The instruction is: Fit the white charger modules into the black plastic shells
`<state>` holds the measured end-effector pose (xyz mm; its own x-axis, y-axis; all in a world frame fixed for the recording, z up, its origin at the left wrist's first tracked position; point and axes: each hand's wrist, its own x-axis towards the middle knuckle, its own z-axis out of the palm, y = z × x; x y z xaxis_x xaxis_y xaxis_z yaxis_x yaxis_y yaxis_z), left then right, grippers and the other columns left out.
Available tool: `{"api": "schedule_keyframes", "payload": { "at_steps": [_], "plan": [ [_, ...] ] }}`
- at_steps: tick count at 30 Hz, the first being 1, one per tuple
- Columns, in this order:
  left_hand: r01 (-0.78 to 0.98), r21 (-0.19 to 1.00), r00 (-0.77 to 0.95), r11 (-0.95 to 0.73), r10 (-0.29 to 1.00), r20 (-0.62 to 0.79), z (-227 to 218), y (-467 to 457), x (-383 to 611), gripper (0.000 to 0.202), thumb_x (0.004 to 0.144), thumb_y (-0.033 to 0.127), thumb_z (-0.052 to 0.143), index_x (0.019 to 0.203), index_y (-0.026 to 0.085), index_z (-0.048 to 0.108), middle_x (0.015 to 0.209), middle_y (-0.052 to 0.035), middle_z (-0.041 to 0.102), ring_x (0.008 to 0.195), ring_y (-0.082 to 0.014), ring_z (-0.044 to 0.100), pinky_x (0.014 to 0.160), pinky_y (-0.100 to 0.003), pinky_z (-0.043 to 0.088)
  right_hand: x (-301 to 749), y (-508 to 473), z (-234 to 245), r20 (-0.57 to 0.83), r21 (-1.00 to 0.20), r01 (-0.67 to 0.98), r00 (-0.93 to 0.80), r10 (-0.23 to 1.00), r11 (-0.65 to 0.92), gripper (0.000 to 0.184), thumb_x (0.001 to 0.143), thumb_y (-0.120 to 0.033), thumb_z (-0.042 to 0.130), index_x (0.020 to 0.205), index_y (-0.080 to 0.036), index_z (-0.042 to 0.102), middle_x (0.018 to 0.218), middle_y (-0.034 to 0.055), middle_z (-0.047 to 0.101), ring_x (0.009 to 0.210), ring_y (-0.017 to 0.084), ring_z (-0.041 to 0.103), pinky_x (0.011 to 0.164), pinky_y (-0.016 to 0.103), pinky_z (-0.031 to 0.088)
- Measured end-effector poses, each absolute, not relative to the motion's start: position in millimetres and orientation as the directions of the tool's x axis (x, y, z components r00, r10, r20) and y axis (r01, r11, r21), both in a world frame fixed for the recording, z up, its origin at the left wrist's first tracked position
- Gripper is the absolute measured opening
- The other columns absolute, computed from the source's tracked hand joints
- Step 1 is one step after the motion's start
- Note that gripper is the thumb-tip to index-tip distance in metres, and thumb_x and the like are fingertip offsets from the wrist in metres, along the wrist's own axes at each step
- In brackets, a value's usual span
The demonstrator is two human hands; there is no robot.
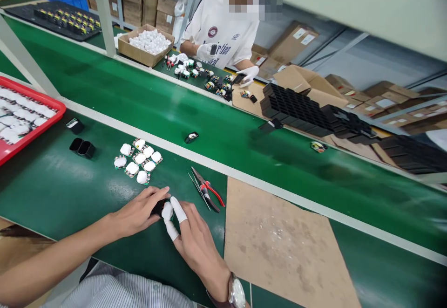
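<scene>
On my feed, the black case (158, 208) sits within the left hand (138, 210), its fingers curled over it and partly hiding it, so I can't make out how far the grip closes around the far side. Right at the case's open-looking end, on the side toward the right hand (199, 242), is a white-topped board (167, 211), pinched between that hand's thumb and finger, which wear white finger covers (179, 209). The two pieces meet or nearly meet; I cannot tell how far one is inside the other. Just beyond the left fingers I see a cluster of white-topped boards (140, 158) on the green bench (104, 182). Beyond the right fingertips lie tweezers (199, 191) and red-handled pliers (206, 189), and a cardboard sheet (279, 238) covers the bench to the right. Farther left stand a pair of black cases (85, 148), near a red tray (60, 114). Across the green belt (139, 98), a co-worker in white gloves (248, 75) handles dark parts.
</scene>
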<state>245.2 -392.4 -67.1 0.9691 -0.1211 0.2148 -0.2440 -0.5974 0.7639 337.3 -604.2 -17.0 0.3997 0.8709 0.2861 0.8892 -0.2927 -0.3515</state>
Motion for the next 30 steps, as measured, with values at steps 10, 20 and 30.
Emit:
{"api": "schedule_keyframes", "payload": {
  "at_steps": [10,20,30],
  "plan": [
    [-0.176,0.834,0.984,-0.524,-0.116,0.135,-66.0,-392.7,243.7,0.092,0.103,0.018,0.061,0.170,0.035,0.001,0.154,-0.0136,0.056,0.143,-0.0305,0.052,0.115,-0.054,0.051,346.6,-615.6,-21.7,0.332,-0.408,0.883,0.381,0.863,-0.233,0.056,0.104,-0.026,0.063,0.156,-0.020,0.043,0.152,0.0191,0.056,0.138,0.037,0.057,0.105,0.058,0.060],
    [-0.134,0.870,0.991,-0.474,-0.083,0.107,-67.0,-389.3,240.3,0.072,0.100,0.018,0.065,0.160,0.030,0.028,0.144,-0.0142,0.059,0.129,-0.0281,0.066,0.108,-0.048,0.058,347.6,-602.9,-46.4,0.371,-0.490,0.862,0.338,0.865,-0.126,0.030,0.105,-0.016,0.057,0.134,-0.017,0.060,0.140,0.0173,0.062,0.129,0.030,0.062,0.103,0.048,0.062],
    [-0.466,0.671,0.870,-0.576,-0.163,0.465,-61.8,-380.4,239.8,0.017,0.102,0.009,0.064,0.115,0.019,0.069,0.129,-0.0133,0.067,0.108,-0.0221,0.071,0.091,-0.034,0.063,356.8,-604.3,-54.5,0.351,-0.545,0.835,0.300,0.887,-0.067,0.040,0.104,-0.013,0.056,0.143,-0.020,0.057,0.129,0.0139,0.065,0.115,0.026,0.067,0.096,0.042,0.064]
  ]
}}
